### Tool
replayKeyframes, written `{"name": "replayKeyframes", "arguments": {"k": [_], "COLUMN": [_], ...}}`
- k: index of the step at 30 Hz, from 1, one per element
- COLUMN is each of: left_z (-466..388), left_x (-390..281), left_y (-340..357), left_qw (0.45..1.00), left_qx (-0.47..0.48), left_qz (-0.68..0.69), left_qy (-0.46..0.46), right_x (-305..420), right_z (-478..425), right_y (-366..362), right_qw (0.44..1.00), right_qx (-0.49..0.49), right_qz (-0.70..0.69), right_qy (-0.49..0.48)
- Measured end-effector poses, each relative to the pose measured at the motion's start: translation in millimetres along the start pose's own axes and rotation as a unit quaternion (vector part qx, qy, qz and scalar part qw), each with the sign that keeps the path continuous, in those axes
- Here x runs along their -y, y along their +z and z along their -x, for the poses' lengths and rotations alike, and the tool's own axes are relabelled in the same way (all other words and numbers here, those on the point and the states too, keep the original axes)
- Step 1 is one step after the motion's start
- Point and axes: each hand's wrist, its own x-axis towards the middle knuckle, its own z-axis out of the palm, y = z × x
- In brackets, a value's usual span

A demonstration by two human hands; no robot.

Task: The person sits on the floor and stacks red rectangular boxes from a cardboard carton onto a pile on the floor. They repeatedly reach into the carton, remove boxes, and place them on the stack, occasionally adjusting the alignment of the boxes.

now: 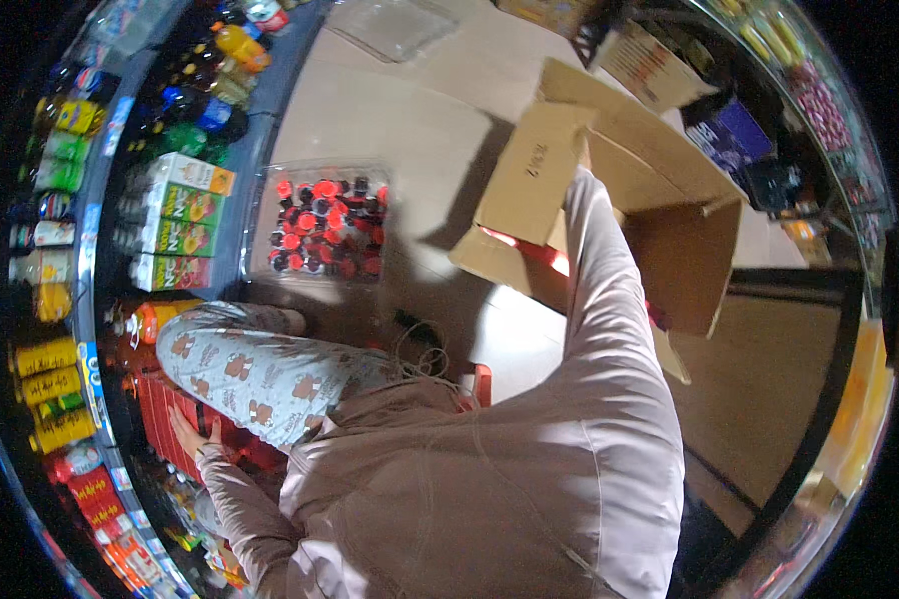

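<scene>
My left hand [189, 436] lies flat against a row of red packs [157, 415] on the bottom shelf, thumb apart from the fingers. My right arm stretches forward to an open cardboard box [658, 176]. There my right hand [586, 155], mostly hidden by the sleeve and a flap, grips the box's edge near the printed flap [533, 171]. The box is tilted, with its flaps spread. Something red and shiny [528, 251] shows under the flap; I cannot tell what it is.
Drink shelves [94, 247] run along the left, with juice cartons [183, 232] low down. A clear plastic-wrapped tray of red- and dark-capped bottles [330, 224] sits on the tiled floor. Ahead lies a clear plastic sheet or tray [393, 26]. More cartons [652, 67] stand at the upper right.
</scene>
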Motion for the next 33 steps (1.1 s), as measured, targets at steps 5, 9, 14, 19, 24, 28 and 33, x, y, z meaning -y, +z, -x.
{"name": "replayKeyframes", "arguments": {"k": [5,9,14,19,24,28,33], "left_z": [17.5,-13.8,6.3,37.0,66.5,70.6,44.6], "left_x": [-4.5,-39.7,-35.0,20.2,62.0,58.6,5.7], "left_y": [-18.9,-34.9,-42.8,-49.6,-55.0,-85.5,-120.6], "left_qw": [0.999,0.998,0.98,0.976,0.954,0.972,0.949], "left_qx": [-0.025,0.02,0.089,0.116,0.168,0.038,-0.161], "left_qz": [0.025,-0.016,-0.059,-0.054,0.015,0.097,0.23], "left_qy": [0.04,-0.057,-0.166,-0.176,-0.25,-0.212,-0.142], "right_x": [-7.2,-23.3,-23.5,-51.9,-53.6,30.8,154.1], "right_z": [-9.3,-20.4,-5.7,39.2,112.4,218.0,299.0], "right_y": [19.8,31.4,17.8,-35.4,-150.5,-259.1,-318.1], "right_qw": [0.997,0.991,0.973,0.92,0.817,0.853,0.811], "right_qx": [-0.06,-0.105,-0.169,-0.256,-0.373,-0.314,-0.256], "right_qz": [0.0,-0.036,-0.063,-0.123,-0.162,-0.295,-0.359], "right_qy": [-0.049,-0.072,-0.146,-0.269,-0.409,-0.294,-0.385]}}
